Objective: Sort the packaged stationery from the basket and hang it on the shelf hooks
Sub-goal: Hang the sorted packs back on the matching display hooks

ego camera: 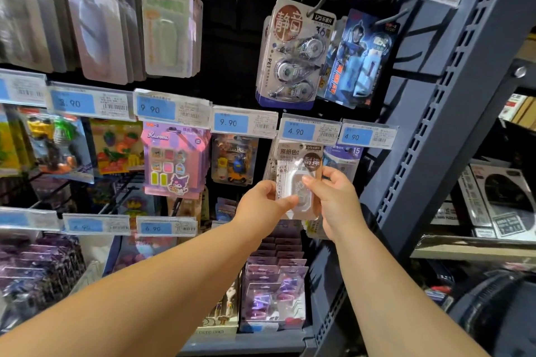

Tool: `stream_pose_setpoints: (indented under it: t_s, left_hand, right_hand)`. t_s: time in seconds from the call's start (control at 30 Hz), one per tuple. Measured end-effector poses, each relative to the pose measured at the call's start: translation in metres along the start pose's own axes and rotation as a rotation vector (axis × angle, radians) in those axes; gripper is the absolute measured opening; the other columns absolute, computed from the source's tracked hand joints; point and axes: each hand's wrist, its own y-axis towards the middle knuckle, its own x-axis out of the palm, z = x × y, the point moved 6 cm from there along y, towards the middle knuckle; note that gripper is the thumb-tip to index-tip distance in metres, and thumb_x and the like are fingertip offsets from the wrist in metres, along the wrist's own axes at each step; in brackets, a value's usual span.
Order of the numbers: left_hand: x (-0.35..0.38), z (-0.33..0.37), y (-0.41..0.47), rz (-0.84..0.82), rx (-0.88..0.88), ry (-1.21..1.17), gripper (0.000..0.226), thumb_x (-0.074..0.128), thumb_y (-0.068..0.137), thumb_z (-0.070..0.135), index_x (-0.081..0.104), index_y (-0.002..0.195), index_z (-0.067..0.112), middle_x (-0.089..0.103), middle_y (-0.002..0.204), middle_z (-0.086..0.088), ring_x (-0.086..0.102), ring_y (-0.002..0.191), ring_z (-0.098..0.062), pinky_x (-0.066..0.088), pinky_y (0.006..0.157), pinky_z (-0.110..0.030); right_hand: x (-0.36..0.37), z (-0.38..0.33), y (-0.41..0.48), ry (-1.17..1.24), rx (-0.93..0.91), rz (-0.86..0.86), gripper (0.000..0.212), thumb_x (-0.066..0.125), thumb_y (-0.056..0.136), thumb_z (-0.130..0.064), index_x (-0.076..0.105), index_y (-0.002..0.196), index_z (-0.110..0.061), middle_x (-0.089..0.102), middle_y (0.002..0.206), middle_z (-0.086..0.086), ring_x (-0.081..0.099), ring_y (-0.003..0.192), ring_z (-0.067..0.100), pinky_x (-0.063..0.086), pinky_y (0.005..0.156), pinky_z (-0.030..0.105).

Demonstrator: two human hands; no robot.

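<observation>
Both hands pinch one correction tape pack (295, 182) held up between them: the left hand (262, 201) grips its left edge, thumb across the blister, and the right hand (333, 197) grips the right edge. Its top sits just under the 4.90 price tag (309, 130), above both hands.

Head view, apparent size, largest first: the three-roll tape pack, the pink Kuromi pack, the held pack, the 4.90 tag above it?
1. three-roll tape pack
2. pink Kuromi pack
3. held pack, partly hidden by the left hand and right hand pinching it, so its place behind the Kuromi pack is unsure
4. 4.90 tag
</observation>
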Motion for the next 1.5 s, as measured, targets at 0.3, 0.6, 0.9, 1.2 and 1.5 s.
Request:
stream_pose_setpoints:
  t_s: [0.3, 0.6, 0.9, 1.2, 1.5]
  left_hand:
    - [-0.006, 0.007, 0.007, 0.042, 0.014, 0.137, 0.048, 0.07, 0.084, 0.047, 0.057, 0.116, 0.013, 0.064, 0.1, -0.001, 0.064, 0.097, -0.024, 0.048, 0.078, -0.032]
    - [-0.024, 0.018, -0.004, 0.114, 0.113, 0.338, 0.03, 0.072, 0.086, 0.032, 0.051, 0.099, 0.016, 0.06, 0.097, -0.004, 0.061, 0.089, -0.022, 0.053, 0.081, -0.038]
    - [-0.081, 0.007, -0.033, -0.005, 0.157, 0.477, 0.028, 0.072, 0.086, 0.033, 0.054, 0.105, 0.022, 0.063, 0.096, 0.007, 0.06, 0.089, -0.013, 0.049, 0.078, -0.028]
    - [-0.248, -0.075, -0.09, -0.159, -0.017, 0.943, 0.023, 0.072, 0.085, 0.029, 0.062, 0.103, 0.018, 0.055, 0.079, 0.012, 0.059, 0.083, -0.018, 0.046, 0.072, -0.026]
    - [-0.389, -0.253, -0.18, -0.286, -0.473, 1.035, 0.028, 0.068, 0.088, 0.031, 0.062, 0.111, 0.017, 0.065, 0.105, 0.001, 0.057, 0.088, -0.017, 0.037, 0.07, -0.021]
  right_hand:
    - [0.001, 0.003, 0.005, -0.086, 0.016, 0.118, 0.028, 0.075, 0.083, -0.019, 0.059, 0.106, -0.016, 0.069, 0.1, 0.002, 0.067, 0.092, 0.017, 0.055, 0.082, 0.037]
    - [-0.002, -0.002, -0.004, -0.505, -0.156, 0.377, 0.033, 0.077, 0.077, -0.038, 0.053, 0.095, -0.024, 0.056, 0.089, -0.006, 0.053, 0.079, 0.008, 0.035, 0.06, 0.015]
    - [0.081, -0.008, -0.037, -0.571, -0.53, 0.084, 0.033, 0.068, 0.085, -0.032, 0.046, 0.061, -0.031, 0.042, 0.054, -0.01, 0.043, 0.055, 0.004, 0.033, 0.052, 0.017]
    - [0.237, 0.054, -0.102, -0.559, -0.402, -0.571, 0.028, 0.066, 0.084, -0.039, 0.06, 0.064, -0.019, 0.049, 0.054, -0.004, 0.043, 0.054, 0.006, 0.034, 0.054, 0.014]
    - [0.343, 0.238, -0.206, -1.087, 0.117, -1.19, 0.029, 0.065, 0.088, -0.04, 0.051, 0.066, -0.027, 0.051, 0.064, -0.012, 0.052, 0.069, 0.011, 0.037, 0.061, 0.024]
